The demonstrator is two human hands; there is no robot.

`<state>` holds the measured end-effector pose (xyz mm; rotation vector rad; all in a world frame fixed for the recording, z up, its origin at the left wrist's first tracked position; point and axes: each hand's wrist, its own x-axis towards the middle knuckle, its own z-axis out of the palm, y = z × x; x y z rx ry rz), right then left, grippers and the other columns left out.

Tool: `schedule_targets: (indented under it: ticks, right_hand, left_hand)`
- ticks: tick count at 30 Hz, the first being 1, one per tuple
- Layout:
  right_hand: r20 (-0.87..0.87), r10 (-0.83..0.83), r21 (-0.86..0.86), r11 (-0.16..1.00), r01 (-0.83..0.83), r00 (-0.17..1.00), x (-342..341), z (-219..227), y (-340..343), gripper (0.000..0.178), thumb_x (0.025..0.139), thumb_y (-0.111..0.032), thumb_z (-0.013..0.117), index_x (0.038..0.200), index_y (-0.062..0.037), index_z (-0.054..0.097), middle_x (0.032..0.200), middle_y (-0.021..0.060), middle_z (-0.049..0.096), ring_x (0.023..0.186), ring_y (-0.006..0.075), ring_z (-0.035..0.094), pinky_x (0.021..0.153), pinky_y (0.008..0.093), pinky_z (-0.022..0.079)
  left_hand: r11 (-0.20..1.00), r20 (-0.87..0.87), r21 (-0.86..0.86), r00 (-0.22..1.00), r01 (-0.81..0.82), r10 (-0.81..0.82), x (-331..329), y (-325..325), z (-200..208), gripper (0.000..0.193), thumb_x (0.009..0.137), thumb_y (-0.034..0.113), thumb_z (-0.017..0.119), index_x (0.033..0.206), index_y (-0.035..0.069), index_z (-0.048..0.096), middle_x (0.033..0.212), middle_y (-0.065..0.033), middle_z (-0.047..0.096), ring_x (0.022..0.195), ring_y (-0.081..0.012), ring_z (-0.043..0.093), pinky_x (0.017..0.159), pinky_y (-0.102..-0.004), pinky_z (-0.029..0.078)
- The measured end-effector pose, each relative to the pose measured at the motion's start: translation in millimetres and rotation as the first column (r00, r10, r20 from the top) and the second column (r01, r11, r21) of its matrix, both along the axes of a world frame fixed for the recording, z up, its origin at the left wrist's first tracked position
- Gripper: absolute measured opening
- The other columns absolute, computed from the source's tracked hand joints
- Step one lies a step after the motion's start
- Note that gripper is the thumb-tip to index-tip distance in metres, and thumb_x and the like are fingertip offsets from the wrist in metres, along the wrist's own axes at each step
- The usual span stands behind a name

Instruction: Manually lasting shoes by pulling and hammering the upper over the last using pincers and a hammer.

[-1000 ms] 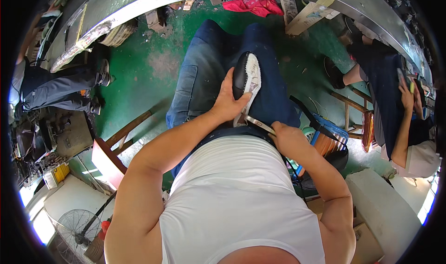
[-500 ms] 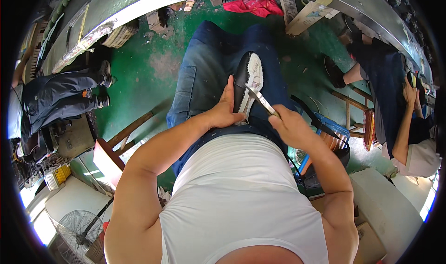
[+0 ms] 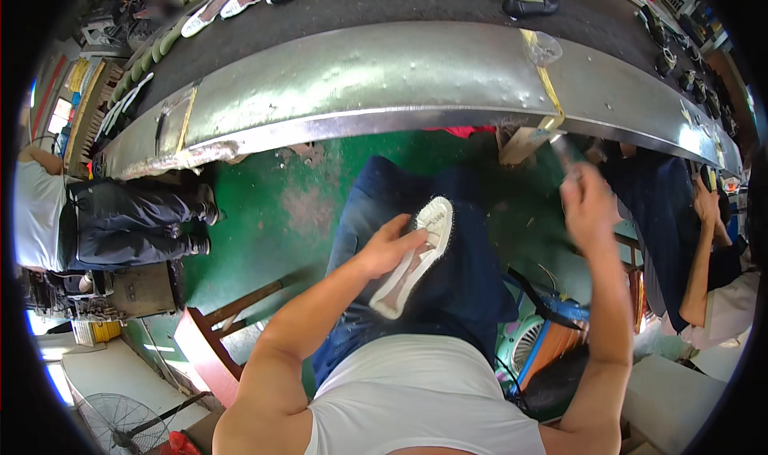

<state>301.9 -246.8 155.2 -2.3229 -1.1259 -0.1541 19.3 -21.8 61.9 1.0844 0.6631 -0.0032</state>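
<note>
My left hand point(image 3: 392, 245) is closed on the near side of a white shoe point(image 3: 435, 221) lying toe-away across my thighs. The thumb presses on its inside edge, and a dark stitched or fringed rim runs along its right side. Off to the right, under the bench edge, my right hand point(image 3: 590, 203) is wrapped round a silver metal hand tool point(image 3: 567, 152). The tool is blurred by motion, so its exact kind does not show; its tip points up toward the bench edge.
A metal-edged bench point(image 3: 360, 71) crosses ahead, with several shoes point(image 3: 530, 0) on its dark top. A fan point(image 3: 524, 347) stands right of my lap, a wooden stool point(image 3: 216, 335) to the left. People sit or stand on both sides.
My right hand has left the shoe and moved right and forward with the tool. The shoe has been turned from its black side to its white side. More bench is in view.
</note>
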Motion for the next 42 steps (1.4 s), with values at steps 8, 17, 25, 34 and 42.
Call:
schedule_targets:
  ticks: [8,17,25,34,42]
  right_hand:
    - [0.334,-0.228,-0.031,0.967,0.253,0.914,234,-6,66,0.047,0.097,-0.040,0.058,0.122,0.0003,0.056,0.112,0.0247,0.064,0.105,0.0432,0.060,0.088,0.0494,0.047]
    - [0.174,-0.361,-0.011,0.929,0.369,0.916,235,-13,76,0.047,0.094,-0.038,0.064,0.118,0.0010,0.056,0.109,0.0238,0.065,0.103,0.0425,0.061,0.088,0.0467,0.048]
    - [0.129,-0.396,-0.009,0.916,0.400,0.909,233,-5,74,0.043,0.091,-0.032,0.068,0.115,0.0017,0.058,0.107,0.0230,0.065,0.100,0.0410,0.062,0.087,0.0443,0.049]
    - [0.115,-0.422,-0.022,0.904,0.427,0.899,232,-7,79,0.044,0.090,-0.030,0.070,0.116,0.0022,0.057,0.104,0.0228,0.064,0.098,0.0402,0.062,0.086,0.0441,0.049]
    - [0.112,-0.455,-0.048,0.885,0.462,0.883,236,-7,74,0.043,0.089,-0.030,0.071,0.115,0.0021,0.057,0.103,0.0228,0.064,0.096,0.0380,0.063,0.085,0.0429,0.049]
  left_hand:
    - [0.607,-0.016,0.779,0.974,0.155,-0.228,149,168,215,0.059,0.085,0.032,0.077,0.124,-0.007,0.057,0.104,-0.0181,0.069,0.092,-0.0205,0.070,0.078,-0.0323,0.055]
    - [-0.669,-0.407,0.660,0.911,0.342,0.064,411,259,192,0.066,0.086,0.046,0.068,0.135,0.005,0.052,0.126,-0.0146,0.061,0.118,-0.0314,0.058,0.099,-0.0457,0.043]
    - [-0.614,-0.636,0.661,0.756,0.432,-0.153,500,229,162,0.049,0.095,0.043,0.050,0.119,0.005,0.068,0.110,-0.0144,0.070,0.107,-0.0351,0.066,0.095,-0.0468,0.049]
    - [-0.229,0.017,0.963,0.822,0.139,0.570,420,489,104,0.050,0.088,0.060,0.055,0.124,0.027,0.070,0.159,-0.0228,0.021,0.143,-0.0455,0.024,0.116,-0.0521,0.028]
    - [0.074,-0.234,0.972,0.867,0.225,0.440,501,479,87,0.078,0.081,0.082,0.048,0.137,0.028,0.061,0.160,-0.0249,0.019,0.147,-0.0406,0.021,0.118,-0.0492,0.023]
